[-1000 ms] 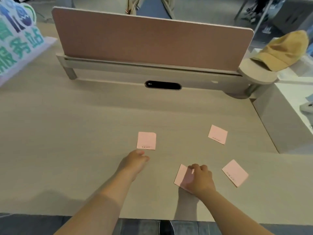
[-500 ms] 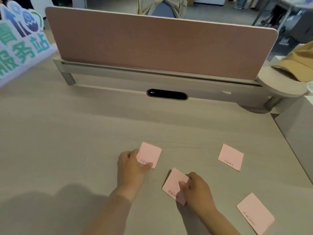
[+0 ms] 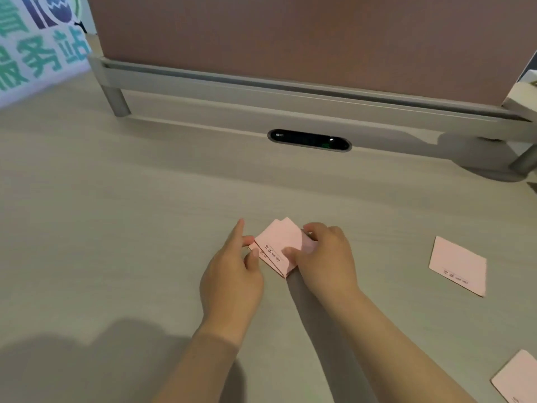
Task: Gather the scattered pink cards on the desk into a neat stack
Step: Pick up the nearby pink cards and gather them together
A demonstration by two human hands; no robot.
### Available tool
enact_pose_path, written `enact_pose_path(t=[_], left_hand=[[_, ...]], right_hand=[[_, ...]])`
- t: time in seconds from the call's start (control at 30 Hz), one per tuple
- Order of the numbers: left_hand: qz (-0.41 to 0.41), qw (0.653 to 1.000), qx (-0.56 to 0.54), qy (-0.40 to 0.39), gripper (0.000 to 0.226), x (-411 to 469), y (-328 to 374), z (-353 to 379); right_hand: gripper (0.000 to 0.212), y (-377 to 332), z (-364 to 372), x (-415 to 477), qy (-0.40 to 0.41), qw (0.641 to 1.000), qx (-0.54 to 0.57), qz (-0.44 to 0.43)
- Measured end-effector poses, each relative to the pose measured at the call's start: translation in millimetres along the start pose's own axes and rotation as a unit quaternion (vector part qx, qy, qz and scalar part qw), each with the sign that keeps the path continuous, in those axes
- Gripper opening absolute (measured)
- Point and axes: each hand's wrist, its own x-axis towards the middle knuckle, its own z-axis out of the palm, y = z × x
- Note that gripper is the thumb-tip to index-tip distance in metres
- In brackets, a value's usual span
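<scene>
Two pink cards [image 3: 280, 242] lie overlapped, slightly offset, on the desk between my hands. My left hand [image 3: 232, 274] pinches their left edge with thumb and fingers, its index finger pointing up. My right hand [image 3: 325, 257] holds their right side, thumb on top of the upper card. A third pink card [image 3: 457, 264] lies flat to the right, apart from my hands. A fourth pink card [image 3: 518, 379] is cut off by the lower right corner.
The light wood desk [image 3: 116, 228] stretches all around. A brown divider panel [image 3: 290, 39] on a grey rail with metal legs closes off the back. A black oval cable slot [image 3: 309, 140] sits below it. A sign with green characters [image 3: 37, 45] stands far left.
My two hands came together, bringing the left card and the right card into one overlapped pair. The camera moved closer and lower over the desk.
</scene>
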Motion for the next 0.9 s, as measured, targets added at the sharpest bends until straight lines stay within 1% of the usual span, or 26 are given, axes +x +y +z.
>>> enact_pose_path(t=[0.07, 0.17, 0.2, 0.27, 0.33, 0.37, 0.4, 0.43, 0.47, 0.5, 0.53, 0.57, 0.63, 0.67, 0.73, 0.77, 0.83, 0.87, 0.9], left_hand=[[0.006, 1.000, 0.012, -0.003, 0.060, -3, 2, 2], [0.018, 1.000, 0.017, -0.012, 0.059, 0, 5, 2], [0.018, 1.000, 0.018, -0.014, 0.059, 0, 5, 3], [0.016, 1.000, 0.011, 0.012, 0.058, 1, 2, 5], [0.016, 0.998, 0.028, 0.051, 0.055, -1, 1, 9], [0.022, 0.997, 0.048, 0.058, 0.052, -4, 2, 11], [0.030, 0.996, 0.069, 0.054, 0.048, -7, 5, 11], [0.040, 0.995, 0.077, 0.050, 0.046, -8, 6, 12], [0.040, 0.996, 0.072, 0.042, 0.044, -9, 9, 11], [0.037, 0.997, 0.054, 0.036, 0.046, -9, 11, 11], [0.028, 0.999, 0.030, 0.020, 0.048, -11, 13, 9], [0.022, 1.000, -0.009, 0.005, 0.042, -10, 15, 8], [0.048, 0.994, -0.100, -0.013, 0.014, -16, 22, 10], [0.068, 0.988, -0.137, -0.007, 0.008, -19, 27, 11], [0.119, 0.978, -0.171, 0.004, 0.013, -29, 34, 13], [0.140, 0.975, -0.172, -0.007, 0.015, -34, 36, 15], [0.155, 0.977, -0.143, -0.042, 0.018, -31, 32, 20], [0.155, 0.977, -0.134, -0.050, 0.021, -30, 29, 21], [0.151, 0.977, -0.140, -0.048, 0.023, -27, 26, 22]], right_hand=[[0.050, 2, 5, 1, 0.003, 1.000, -0.023, -0.011], [0.057, -1, 5, 5, -0.023, 0.999, -0.046, 0.009], [0.056, -1, 4, 5, -0.033, 0.998, -0.055, 0.015], [0.050, -2, 4, 6, -0.049, 0.996, -0.067, 0.017], [0.043, -1, 6, 3, -0.037, 0.998, -0.059, -0.003], [0.035, 1, 7, 0, -0.021, 0.998, -0.044, -0.027], [0.025, 4, 9, -4, -0.004, 0.998, -0.014, -0.057], [0.014, 7, 9, -9, 0.006, 0.996, 0.038, -0.081], [0.008, 11, 9, -15, 0.010, 0.989, 0.111, -0.099], [0.010, 15, 7, -21, 0.012, 0.975, 0.194, -0.111], [0.017, 18, 4, -26, 0.018, 0.955, 0.270, -0.120], [0.023, 20, 2, -29, 0.027, 0.937, 0.326, -0.126], [0.027, 28, -5, -36, 0.076, 0.916, 0.368, -0.143], [0.025, 30, -8, -37, 0.102, 0.915, 0.359, -0.151], [0.020, 41, -14, -38, 0.150, 0.928, 0.303, -0.155], [0.018, 49, -17, -39, 0.166, 0.942, 0.248, -0.153], [0.020, 58, -17, -32, 0.178, 0.970, 0.108, -0.128], [0.022, 60, -17, -32, 0.187, 0.972, 0.071, -0.119], [0.024, 60, -16, -31, 0.195, 0.971, 0.064, -0.122]])
